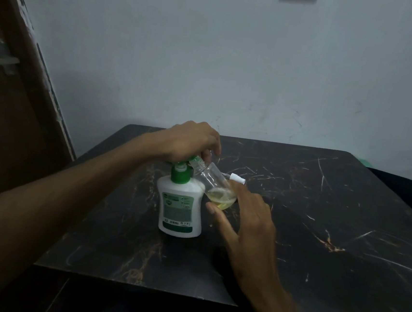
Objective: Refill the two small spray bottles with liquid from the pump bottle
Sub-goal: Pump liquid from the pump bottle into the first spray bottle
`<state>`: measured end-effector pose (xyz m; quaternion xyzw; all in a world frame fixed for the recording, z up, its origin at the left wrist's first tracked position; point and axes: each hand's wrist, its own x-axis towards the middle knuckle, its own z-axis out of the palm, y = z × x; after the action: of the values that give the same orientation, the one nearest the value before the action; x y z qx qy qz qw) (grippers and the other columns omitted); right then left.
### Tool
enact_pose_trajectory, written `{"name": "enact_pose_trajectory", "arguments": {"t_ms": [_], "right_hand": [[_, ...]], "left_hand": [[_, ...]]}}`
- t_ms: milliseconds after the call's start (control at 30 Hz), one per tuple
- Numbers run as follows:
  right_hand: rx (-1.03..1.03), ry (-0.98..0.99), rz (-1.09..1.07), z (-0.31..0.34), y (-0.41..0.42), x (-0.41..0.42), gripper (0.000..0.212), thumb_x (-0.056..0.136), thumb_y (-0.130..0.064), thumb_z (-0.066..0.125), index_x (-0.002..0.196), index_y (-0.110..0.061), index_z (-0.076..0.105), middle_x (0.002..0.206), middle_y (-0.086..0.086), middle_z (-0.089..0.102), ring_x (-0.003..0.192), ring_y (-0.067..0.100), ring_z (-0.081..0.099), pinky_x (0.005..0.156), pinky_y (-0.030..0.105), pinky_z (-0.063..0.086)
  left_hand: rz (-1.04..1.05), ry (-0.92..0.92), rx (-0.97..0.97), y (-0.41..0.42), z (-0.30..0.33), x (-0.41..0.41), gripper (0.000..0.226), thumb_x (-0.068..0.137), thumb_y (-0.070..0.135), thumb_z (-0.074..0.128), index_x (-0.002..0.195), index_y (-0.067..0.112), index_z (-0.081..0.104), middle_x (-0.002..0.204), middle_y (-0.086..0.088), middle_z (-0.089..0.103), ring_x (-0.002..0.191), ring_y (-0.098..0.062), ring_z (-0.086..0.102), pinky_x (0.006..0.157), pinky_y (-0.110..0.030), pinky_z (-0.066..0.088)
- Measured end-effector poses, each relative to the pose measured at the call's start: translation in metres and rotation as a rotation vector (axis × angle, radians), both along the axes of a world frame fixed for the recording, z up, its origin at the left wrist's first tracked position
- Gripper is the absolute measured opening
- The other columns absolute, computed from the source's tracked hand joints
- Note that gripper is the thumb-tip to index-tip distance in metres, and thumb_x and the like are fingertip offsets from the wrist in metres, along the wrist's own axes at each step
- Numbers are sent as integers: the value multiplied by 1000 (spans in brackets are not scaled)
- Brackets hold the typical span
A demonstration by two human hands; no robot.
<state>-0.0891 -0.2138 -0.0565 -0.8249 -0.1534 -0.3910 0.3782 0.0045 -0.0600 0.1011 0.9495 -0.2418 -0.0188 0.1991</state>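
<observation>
A white pump bottle (181, 205) with a green pump head stands upright on the dark marble table (319, 217). My left hand (188, 141) rests on top of the pump head, fingers curled over it. My right hand (247, 215) holds a small clear spray bottle (216, 185) between thumb and fingers, tilted with its open neck at the pump's nozzle. Pale yellow liquid lies in its bottom. A white spray cap (235, 177) lies on the table just behind that bottle. I see no second spray bottle.
The table stands against a pale wall. A brown door (8, 111) with a metal latch is at the left. The table's front edge runs close to me, and something green shows at the far right corner (364, 163).
</observation>
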Motion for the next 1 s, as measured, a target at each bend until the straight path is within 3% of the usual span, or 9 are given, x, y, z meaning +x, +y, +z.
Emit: {"name": "enact_pose_trajectory", "arguments": {"t_ms": [100, 200, 300, 467, 600, 767, 1000], "right_hand": [[-5, 13, -9, -1, 0, 0, 43, 98, -48, 61, 138, -33, 52, 112, -27, 48, 100, -4, 47, 85, 27, 44], [5, 4, -13, 1, 0, 0, 43, 98, -47, 61, 138, -33, 51, 111, -29, 45, 100, -5, 46, 85, 26, 42], [5, -3, -7, 1, 1, 0, 42, 99, -49, 59, 137, -34, 50, 111, -33, 40, 100, -8, 43, 85, 23, 41], [-3, 22, -15, 0, 0, 0, 41, 99, -52, 58, 135, -34, 51, 109, -26, 46, 97, -6, 43, 83, 25, 43], [7, 11, -17, 1, 0, -1, 41, 98, -53, 57, 134, -35, 52, 108, -29, 44, 97, -11, 40, 83, 22, 40], [18, 23, -10, 0, 0, 0, 40, 98, -54, 56, 134, -36, 52, 109, -28, 47, 98, -9, 43, 84, 23, 43], [32, 2, -11, 1, 1, -1, 42, 98, -52, 59, 135, -33, 54, 110, -26, 47, 99, -6, 44, 84, 27, 44]], "left_hand": [[-17, -13, 49, 2, -4, -2, 33, 103, 9, 45, 116, 3, 74, 88, 12, 68, 99, -27, 74, 96, -42, 55], [30, 13, -8, 2, 1, -4, 37, 96, 28, 44, 111, 14, 75, 92, 3, 78, 93, -18, 73, 98, -48, 55], [44, -5, 9, -1, 5, -2, 31, 104, 19, 42, 113, 16, 72, 98, -1, 80, 93, -16, 69, 101, -52, 51], [28, -4, 37, 1, -2, -3, 34, 103, 24, 43, 115, 13, 74, 100, -4, 79, 98, -21, 73, 99, -52, 52], [46, 8, -2, -1, 5, -7, 42, 89, 38, 40, 109, 21, 73, 94, 2, 80, 96, -17, 71, 100, -51, 51], [25, 27, 26, -3, 6, -8, 51, 81, 42, 36, 111, 23, 72, 94, 3, 80, 95, -16, 70, 100, -51, 51], [50, 20, 25, -1, 8, -10, 46, 85, 41, 38, 109, 23, 73, 94, 4, 81, 99, -15, 69, 101, -51, 49]]}}
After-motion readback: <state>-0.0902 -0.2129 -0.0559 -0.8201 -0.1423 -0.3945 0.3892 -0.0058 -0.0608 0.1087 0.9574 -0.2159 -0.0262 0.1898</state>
